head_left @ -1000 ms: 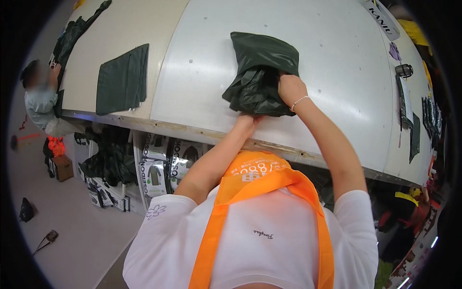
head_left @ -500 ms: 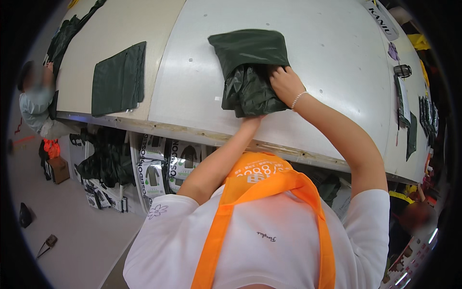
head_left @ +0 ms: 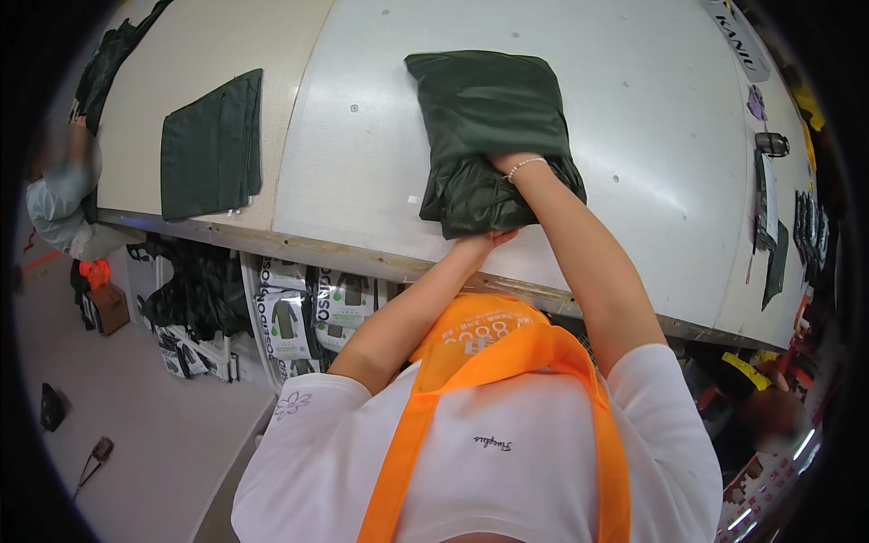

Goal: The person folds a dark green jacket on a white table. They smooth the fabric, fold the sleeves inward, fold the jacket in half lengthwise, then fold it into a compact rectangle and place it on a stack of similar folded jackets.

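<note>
The right hand is tucked into a fold of the dark green garment, so only the wrist and its pale bead bracelet show; the fingers are hidden under the cloth, and whether that grip is clamped on the fabric or lying flat I cannot tell. The left hand meets the garment at its near edge, fingertips pressed against the lower fold, the fingers close together and bearing on the cloth rather than wrapped round it.

The garment lies partly folded on the pale grey desk, a flat upper layer over a bunched, glossy lower part, not far from the desk's near wooden edge. Both forearms rise from the lower part of the view, above a white shirt crossed by orange apron straps.

Well apart to the left, on a beige part of the desk, rests a second dark green piece, folded flat. Far left, another person stands at the desk's end. Under the desk's edge hang printed packages and dark bundles. At the right rim, small dark items lie along the desk.
</note>
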Demonstrator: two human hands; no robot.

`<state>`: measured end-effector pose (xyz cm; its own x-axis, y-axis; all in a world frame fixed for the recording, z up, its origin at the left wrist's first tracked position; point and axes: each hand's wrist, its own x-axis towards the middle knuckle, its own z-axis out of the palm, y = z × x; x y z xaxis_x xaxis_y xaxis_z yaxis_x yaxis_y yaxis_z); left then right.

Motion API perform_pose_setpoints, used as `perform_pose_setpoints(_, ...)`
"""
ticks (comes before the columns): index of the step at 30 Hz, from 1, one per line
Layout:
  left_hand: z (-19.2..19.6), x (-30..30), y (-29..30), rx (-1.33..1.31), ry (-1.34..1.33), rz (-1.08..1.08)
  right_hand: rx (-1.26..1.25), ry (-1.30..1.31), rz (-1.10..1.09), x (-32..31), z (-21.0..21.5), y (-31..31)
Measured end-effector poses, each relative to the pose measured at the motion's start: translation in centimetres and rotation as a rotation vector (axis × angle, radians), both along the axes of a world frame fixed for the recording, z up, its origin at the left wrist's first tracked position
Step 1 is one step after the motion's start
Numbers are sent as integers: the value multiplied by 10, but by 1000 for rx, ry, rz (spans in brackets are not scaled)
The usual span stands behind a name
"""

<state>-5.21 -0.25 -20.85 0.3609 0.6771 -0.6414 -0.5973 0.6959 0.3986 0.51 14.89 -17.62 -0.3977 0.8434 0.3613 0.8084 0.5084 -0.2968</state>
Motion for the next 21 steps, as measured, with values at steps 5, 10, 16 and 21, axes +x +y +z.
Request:
perform_pose_setpoints(5,-2,-7,6,-29,-118,-9,-54,43,53,6,-16,22)
perform_pose_setpoints(10,5,-9,6,-56,-6,54,-118,12,119,22,-9,41)
perform_pose_setpoints(16,-8,-13,4,-42,-197,22,-93,25,97,1,-33,51)
perform_pose_setpoints(21,-18,-13,1,30,-175,-4,-315,21,124,21,-18,29)
